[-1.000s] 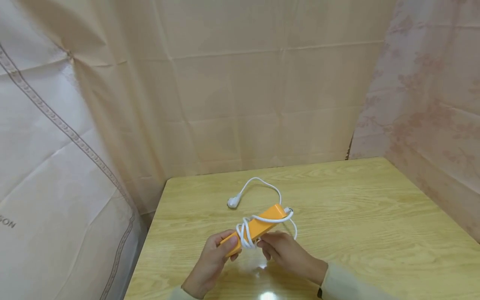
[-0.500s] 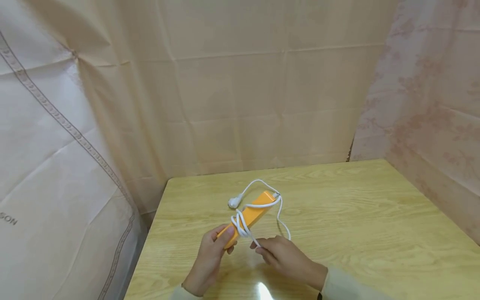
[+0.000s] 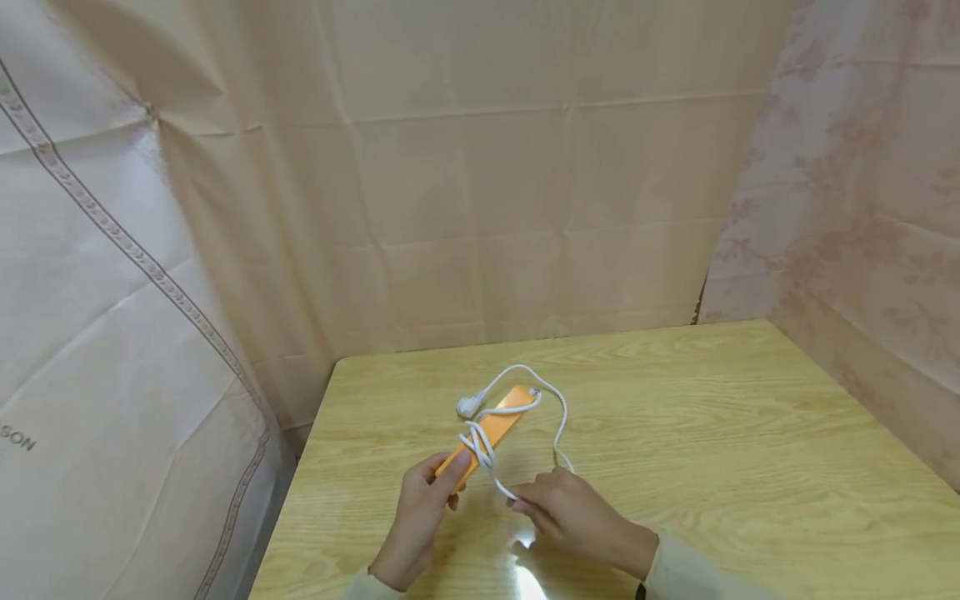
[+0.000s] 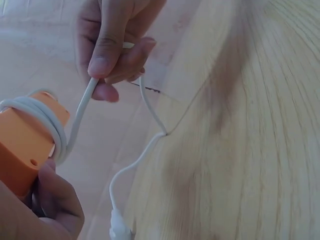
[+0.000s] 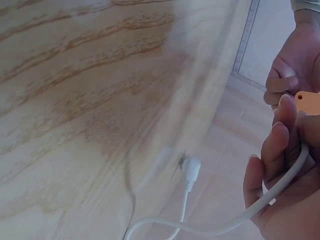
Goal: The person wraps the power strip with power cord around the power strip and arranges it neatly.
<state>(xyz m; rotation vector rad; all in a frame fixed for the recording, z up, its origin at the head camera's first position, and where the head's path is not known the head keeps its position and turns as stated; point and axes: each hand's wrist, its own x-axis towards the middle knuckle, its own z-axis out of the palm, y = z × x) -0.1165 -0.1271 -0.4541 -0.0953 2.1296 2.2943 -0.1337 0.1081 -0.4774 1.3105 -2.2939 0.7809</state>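
An orange power strip (image 3: 498, 427) tilts up and away from my left hand (image 3: 422, 508), which grips its near end with the thumb on top. White cord (image 3: 480, 446) wraps around the strip in several loops. Between thumb and fingers, my right hand (image 3: 573, 512) pinches the cord a short way off the strip, and that stretch runs fairly straight in the left wrist view. Past this hand, the free cord (image 3: 564, 417) curves back over the table to a white plug (image 3: 469, 406). In the right wrist view, the plug (image 5: 191, 169) lies on the wood surface.
The wood-grain table (image 3: 675, 433) stretches out to the right and behind the hands. A beige curtain (image 3: 525, 208) hangs along its back edge, with a floral cloth (image 3: 862, 208) at the right and pale fabric (image 3: 112, 375) at the left.
The right hand has drawn a length of cord out from the strip, towards the lower right. The strip has swung to a steeper angle, its far end moving left.
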